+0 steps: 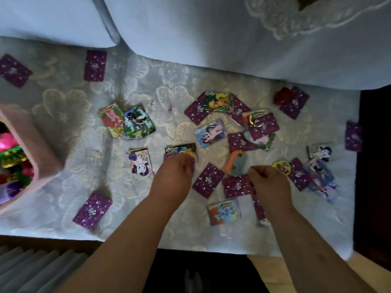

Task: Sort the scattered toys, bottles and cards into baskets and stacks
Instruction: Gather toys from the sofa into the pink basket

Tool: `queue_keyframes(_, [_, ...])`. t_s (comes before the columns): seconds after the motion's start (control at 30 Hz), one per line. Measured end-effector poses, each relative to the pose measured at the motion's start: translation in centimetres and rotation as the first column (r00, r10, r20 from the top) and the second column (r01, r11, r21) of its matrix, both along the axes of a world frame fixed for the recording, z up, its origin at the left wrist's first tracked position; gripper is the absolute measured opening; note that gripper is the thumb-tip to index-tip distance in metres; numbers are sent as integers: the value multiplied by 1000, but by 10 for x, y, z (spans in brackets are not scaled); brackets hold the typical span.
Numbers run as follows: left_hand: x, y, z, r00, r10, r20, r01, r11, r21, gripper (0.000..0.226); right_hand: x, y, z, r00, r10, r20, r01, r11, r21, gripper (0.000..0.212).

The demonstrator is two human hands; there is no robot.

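Observation:
Several pony cards lie scattered over a pale floral bedspread (127, 85), some face up, some showing purple backs. My left hand (175, 174) pinches a dark face-up card (182, 149) near the middle. My right hand (268, 182) holds a purple-backed card (259, 208) that hangs down under the palm, beside another purple-backed card (237, 186). A dense cluster of cards (232, 121) lies beyond my right hand. A pink basket (36, 144) at the left edge holds bright toys (10, 157).
Pale blue cushions (190, 28) rise behind the spread. A red object (282, 97) sits at the far right under a card. A round yellow token (281, 167) lies right of my right hand. A dark drop borders the right edge.

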State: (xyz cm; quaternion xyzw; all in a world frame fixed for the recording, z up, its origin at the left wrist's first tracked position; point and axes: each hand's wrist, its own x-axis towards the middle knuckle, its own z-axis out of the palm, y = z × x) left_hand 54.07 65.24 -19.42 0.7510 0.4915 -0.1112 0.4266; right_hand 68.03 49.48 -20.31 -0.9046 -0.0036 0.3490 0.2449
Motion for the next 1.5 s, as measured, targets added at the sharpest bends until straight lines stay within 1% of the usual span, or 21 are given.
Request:
queue_keyframes(0.1, [20,-10,-6,998,-67,-16,67,998,-10,32,5,10,-11,994,105,39,-103,994,-36,37])
queue_keyframes(0.2, [33,-15,-10,996,-85,-12,85,996,1,32,7,29,-29,954,290,78,-281,954,-109,66])
queue_keyframes(0.27, [39,-17,-11,995,-96,-15,96,995,12,32,10,34,-40,915,391,96,-376,915,-145,61])
queue_keyframes(0.3, [41,-19,-13,994,-104,-20,105,994,15,31,14,33,-43,925,370,90,-358,925,-125,53])
queue_keyframes(0.33, [42,-20,-15,993,-117,-31,117,993,17,29,18,31,-43,956,286,64,-283,958,-56,46])
queue_keyframes(0.4, [45,-27,-20,985,-159,-61,159,987,9,28,31,19,-39,994,-23,-104,39,987,155,34])
queue_keyframes(0.47, [47,-36,-24,973,-220,-75,220,975,-11,27,43,-4,-36,911,-236,-337,337,898,284,23])
queue_keyframes(0.57, [50,-52,-29,940,-323,-108,323,946,-12,23,53,-40,-33,779,-310,-545,539,775,330,11])
queue_keyframes(0.63, [51,-59,-33,912,-393,-119,396,918,1,24,54,-55,-32,691,-389,-610,644,714,275,12])
queue_keyframes(0.7, [52,-65,-35,883,-452,-128,455,890,-6,27,54,-64,-27,697,-446,-561,631,754,185,9])
queue_keyframes(0.77, [55,-67,-36,872,-470,-138,474,881,-5,28,55,-67,-26,817,-388,-427,485,863,143,22])
queue_keyframes(0.83, [63,-66,-35,880,-462,-110,467,884,29,29,60,-61,-26,931,-272,-244,312,939,142,33])
queue_keyframes(0.93, [81,-57,-32,886,-459,-70,464,880,100,30,71,-38,-30,998,50,45,-55,991,118,22])
queue_keyframes(1.0, [94,-49,-30,887,-458,-55,461,877,138,31,81,-19,-30,950,266,164,-278,959,50,29])
queue_keyframes(1.1, [110,-38,-29,898,-439,-40,437,875,209,32,96,10,-37,850,430,305,-465,884,50,51])
queue_keyframes(1.17, [117,-32,-30,920,-391,-35,389,893,227,32,105,25,-48,778,536,328,-570,822,10,59])
queue_keyframes(1.23, [120,-27,-32,939,-341,-50,343,912,224,32,111,32,-60,692,648,318,-660,747,-87,53])
queue_keyframes(1.3, [120,-24,-34,950,-308,-57,313,926,212,32,112,28,-66,686,655,316,-652,746,-131,35])
queue_keyframes(1.37, [121,-24,-34,954,-295,-53,299,932,206,31,111,17,-64,789,538,296,-550,834,-49,22])
queue_keyframes(1.43, [129,-28,-34,953,-302,-21,299,932,205,31,109,-1,-59,911,314,267,-352,929,112,16])
queue_keyframes(1.5, [144,-33,-32,943,-332,27,319,924,210,32,108,-19,-56,991,-19,130,-21,954,300,11])
